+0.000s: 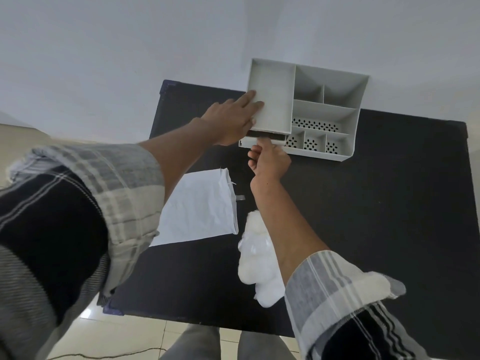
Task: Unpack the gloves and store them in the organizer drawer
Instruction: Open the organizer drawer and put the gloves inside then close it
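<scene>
A grey plastic organizer (335, 118) with several compartments stands at the far edge of the black table (376, 216). My left hand (235, 118) lies flat with straight fingers against the organizer's left side and top tray. My right hand (268, 159) pinches the front of the small drawer (262, 141) at the organizer's lower left; the drawer is pulled out a little. White fluffy gloves in a clear plastic wrap (257, 261) lie on the table under my right forearm. A flat white packaging bag (197, 206) rests to their left, its mouth torn open.
The table stands against a pale wall. Beige floor tiles and a thin cable show below the table's near edge, along with my grey-trousered legs. Bare black tabletop stretches to the right of the organizer and the gloves.
</scene>
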